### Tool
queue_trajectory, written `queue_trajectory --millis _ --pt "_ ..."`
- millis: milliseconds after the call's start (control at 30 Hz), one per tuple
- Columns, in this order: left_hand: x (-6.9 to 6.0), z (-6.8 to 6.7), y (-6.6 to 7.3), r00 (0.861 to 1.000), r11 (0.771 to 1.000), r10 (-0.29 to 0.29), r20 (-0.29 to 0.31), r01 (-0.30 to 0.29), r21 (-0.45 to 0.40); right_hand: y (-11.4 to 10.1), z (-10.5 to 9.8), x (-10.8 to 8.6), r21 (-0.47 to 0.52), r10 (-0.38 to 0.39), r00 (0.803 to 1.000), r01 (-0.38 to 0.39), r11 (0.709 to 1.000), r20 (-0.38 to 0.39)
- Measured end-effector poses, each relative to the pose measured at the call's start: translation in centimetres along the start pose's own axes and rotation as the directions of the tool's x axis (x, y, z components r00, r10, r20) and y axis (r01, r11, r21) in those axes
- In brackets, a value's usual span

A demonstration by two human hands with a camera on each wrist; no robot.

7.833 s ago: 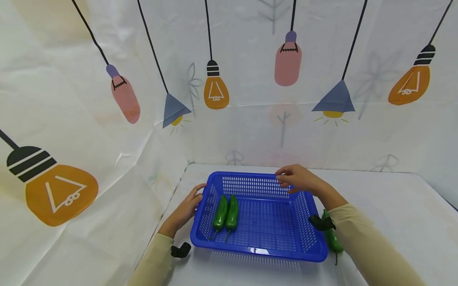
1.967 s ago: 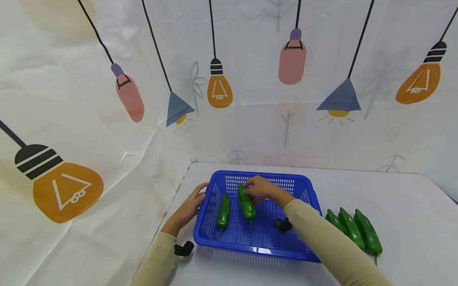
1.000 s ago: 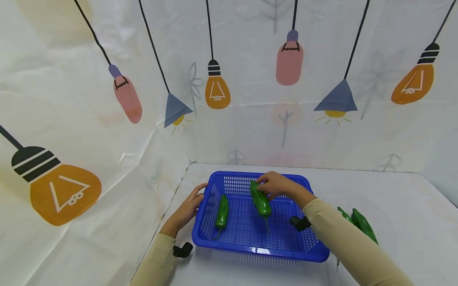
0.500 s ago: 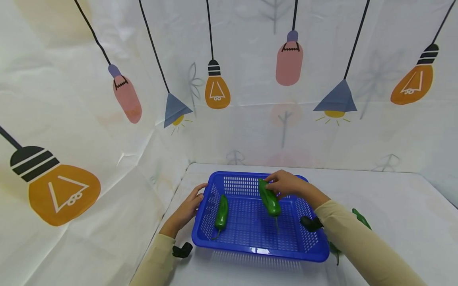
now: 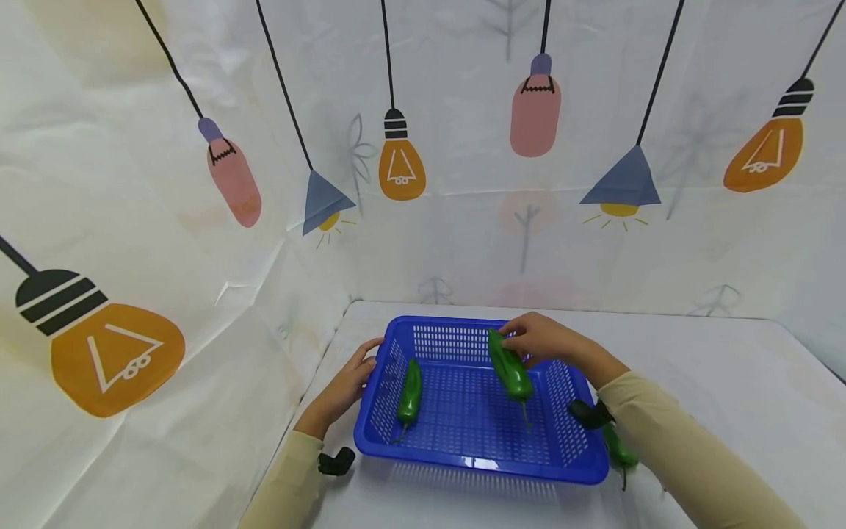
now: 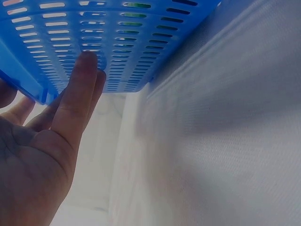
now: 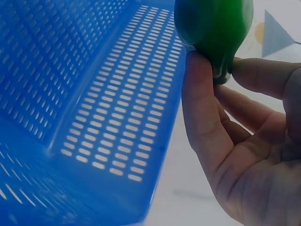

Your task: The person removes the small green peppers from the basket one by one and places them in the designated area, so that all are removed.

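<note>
A blue perforated plastic basket (image 5: 471, 461) stands on the white table. My right hand (image 5: 538, 339) pinches a long green pepper (image 5: 510, 371) near its tip, above the right part of the basket, with the stem hanging toward the near side. In the right wrist view my thumb and fingers (image 7: 200, 94) meet at the pepper's narrow end. One more green pepper (image 5: 410, 393) lies inside the basket along its left side. My left hand (image 5: 346, 386) rests against the basket's left wall, and the left wrist view shows its fairly straight fingers (image 6: 77, 101) touching the slotted side.
Outside the basket's right wall a green pepper (image 5: 620, 448) lies on the table (image 5: 727, 382), partly hidden by my right sleeve (image 5: 687, 441). A stem tip shows beside it. A white cloth (image 5: 456, 242) printed with lamps hangs behind the table and on the left.
My right hand has carried the held pepper rightward across the basket from beside the left pepper. Three peppers seen right of the basket earlier are now mostly behind my sleeve. The left hand stays put.
</note>
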State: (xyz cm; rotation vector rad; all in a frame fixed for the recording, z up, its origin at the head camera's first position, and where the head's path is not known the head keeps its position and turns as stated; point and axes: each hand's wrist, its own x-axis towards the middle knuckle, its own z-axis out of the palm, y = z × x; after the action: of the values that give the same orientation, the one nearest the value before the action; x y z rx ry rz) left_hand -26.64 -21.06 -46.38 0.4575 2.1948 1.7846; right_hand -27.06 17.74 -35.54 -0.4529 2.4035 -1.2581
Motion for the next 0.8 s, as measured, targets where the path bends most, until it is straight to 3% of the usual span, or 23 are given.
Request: queue_trajectory --millis 433,800 --pt "0.2 -0.1 0.0 1.0 1.0 0.004 0.009 -0.004 -0.007 0.0 -0.8 -1.1 -0.058 -0.013 1.0 0.012 0.998 -0.009" --pt "0.1 -0.3 -0.2 1.0 1.0 0.017 0.024 -0.017 -0.026 0.5 -1.2 -1.6 -0.019 0.01 1.0 -0.01 1.0 -0.017"
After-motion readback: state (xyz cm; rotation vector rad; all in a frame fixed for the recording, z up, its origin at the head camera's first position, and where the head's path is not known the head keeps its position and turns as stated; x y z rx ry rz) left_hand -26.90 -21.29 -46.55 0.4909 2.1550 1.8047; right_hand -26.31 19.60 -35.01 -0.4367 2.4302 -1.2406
